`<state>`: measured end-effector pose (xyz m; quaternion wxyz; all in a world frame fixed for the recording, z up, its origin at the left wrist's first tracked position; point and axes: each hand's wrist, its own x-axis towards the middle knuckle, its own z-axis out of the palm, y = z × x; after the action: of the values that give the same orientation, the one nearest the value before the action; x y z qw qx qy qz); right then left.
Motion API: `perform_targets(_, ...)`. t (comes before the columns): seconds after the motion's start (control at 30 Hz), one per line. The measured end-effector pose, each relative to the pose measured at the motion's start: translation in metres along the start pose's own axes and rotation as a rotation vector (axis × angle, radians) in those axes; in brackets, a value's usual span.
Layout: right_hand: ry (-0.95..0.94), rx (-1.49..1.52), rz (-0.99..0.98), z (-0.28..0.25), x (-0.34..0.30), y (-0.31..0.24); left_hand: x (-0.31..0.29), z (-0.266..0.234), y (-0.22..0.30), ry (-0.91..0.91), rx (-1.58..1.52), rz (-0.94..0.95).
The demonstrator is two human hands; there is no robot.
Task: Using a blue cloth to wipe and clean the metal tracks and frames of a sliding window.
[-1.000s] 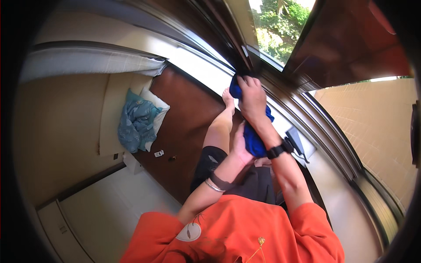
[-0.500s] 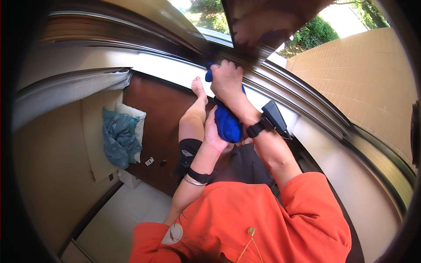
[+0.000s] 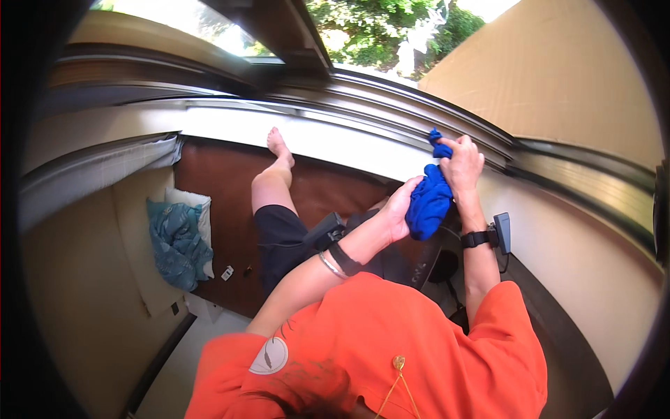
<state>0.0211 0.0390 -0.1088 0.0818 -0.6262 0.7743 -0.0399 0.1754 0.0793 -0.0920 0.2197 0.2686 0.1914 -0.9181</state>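
A bright blue cloth (image 3: 429, 206) is bunched between my two hands beside the window track (image 3: 380, 112). My right hand (image 3: 463, 166) is closed on its upper part, and a small tuft sticks out past the index finger by the rails. Lower down, my left hand (image 3: 400, 209) grips the bulk of the cloth from the left side. Its fingertips are partly hidden behind the fabric. Black straps with small devices are on both my wrists.
Brown cardboard (image 3: 551, 77) stands outside the window on the right. A dark-framed sash (image 3: 289, 35) is at the upper left. White sill (image 3: 237, 126) runs below the rails. A teal bundle of fabric (image 3: 178, 241) and a small white object (image 3: 227, 272) lie on the brown surface (image 3: 216, 174).
Both hands have moved right along the window track with the blue cloth, still gripping it. My view has shifted too, showing more of the right-hand corner.
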Motion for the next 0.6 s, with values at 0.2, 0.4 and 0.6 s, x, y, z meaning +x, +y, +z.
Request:
perform_targets(0.2, 0.042, -0.193, 0.226, -0.017, -0.025, 0.087, 0.031, 0.025, -0.053, -0.021, 0.178, -0.177)
perform_targets(0.4, 0.087, -0.378, 0.328, 0.004, -0.013, 0.073, 0.038, 0.019, -0.064, 0.059, 0.15, -0.138)
perform_targets(0.6, 0.053, -0.335, 0.488, 0.032, -0.015, 0.057, 0.015, 0.004, -0.024, -0.001, 0.174, -0.014)
